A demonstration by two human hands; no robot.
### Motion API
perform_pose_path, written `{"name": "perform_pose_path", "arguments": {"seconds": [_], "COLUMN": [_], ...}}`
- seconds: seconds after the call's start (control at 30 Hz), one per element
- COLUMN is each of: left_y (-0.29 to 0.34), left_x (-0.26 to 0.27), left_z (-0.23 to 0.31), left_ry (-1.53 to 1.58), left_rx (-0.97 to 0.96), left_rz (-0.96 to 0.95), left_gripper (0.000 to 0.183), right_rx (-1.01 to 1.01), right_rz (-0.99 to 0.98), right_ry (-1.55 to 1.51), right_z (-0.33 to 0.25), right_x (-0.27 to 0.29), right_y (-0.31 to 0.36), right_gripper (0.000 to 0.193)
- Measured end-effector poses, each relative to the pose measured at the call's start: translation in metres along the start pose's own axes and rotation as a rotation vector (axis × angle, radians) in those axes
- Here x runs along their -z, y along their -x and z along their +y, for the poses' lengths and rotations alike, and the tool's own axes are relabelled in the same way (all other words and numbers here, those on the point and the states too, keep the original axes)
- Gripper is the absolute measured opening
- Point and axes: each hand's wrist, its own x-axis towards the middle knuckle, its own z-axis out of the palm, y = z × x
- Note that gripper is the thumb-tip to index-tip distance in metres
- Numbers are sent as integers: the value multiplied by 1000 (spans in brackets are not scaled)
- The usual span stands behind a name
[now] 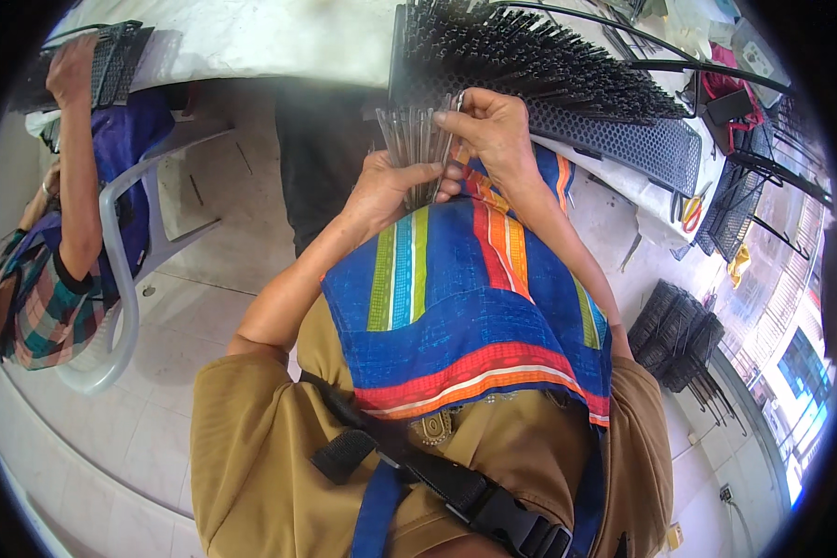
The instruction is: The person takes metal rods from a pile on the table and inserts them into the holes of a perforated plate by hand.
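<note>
My left hand (389, 184) is closed around the lower part of a bundle of thin, greyish see-through sticks (407, 132), which fan out upward above the thumb. I cannot tell their exact kind. Up at the bundle's right side, my right hand (495, 128) pinches the upper end of one or more of these sticks between thumb and fingertips. Both hands are above the blue striped apron (456, 325) on my lap. Just beyond them, a dense mass of thin black rods (530, 60) stands in a black perforated metal tray (623, 147).
The tray rests on a white table (242, 42). Orange-handled scissors (692, 212) hang at its right edge. Stacked black mesh racks (674, 335) sit on the floor to the right. At left, a person (74, 214) in a white plastic chair (126, 279) handles a black mesh basket (116, 60).
</note>
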Motion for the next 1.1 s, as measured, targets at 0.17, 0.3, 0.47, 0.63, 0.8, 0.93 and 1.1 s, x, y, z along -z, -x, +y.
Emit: {"name": "perform_pose_path", "arguments": {"seconds": [0.17,0.3,0.47,0.63,0.8,0.93,1.1], "left_y": [-3,-4,-12,-7,-2,-3,-5], "left_x": [-1,-5,10,1,2,-2,-1], "left_z": [-7,-8,-12,-1,2,1,2], "left_ry": [63,38,4,62,64,13,-76], "left_rx": [-40,-154,-106,-34,-18,1,-61], "left_rz": [64,141,247,219,170,163,144], "left_gripper": [18,18,14,14,14,12,13], "right_rx": [-56,-53,281,901,853,43,-68], "right_rz": [-25,-2,66,-9,77,36,-44], "right_ry": [-71,-71,208,731,667,65,-103], "right_z": [10,13,-19,-37,-33,-10,5], "right_x": [4,4,3,0,-1,14,6], "right_y": [-6,-3,23,47,37,6,-9], "right_gripper": [12,12,8,7,9,11,8]}}
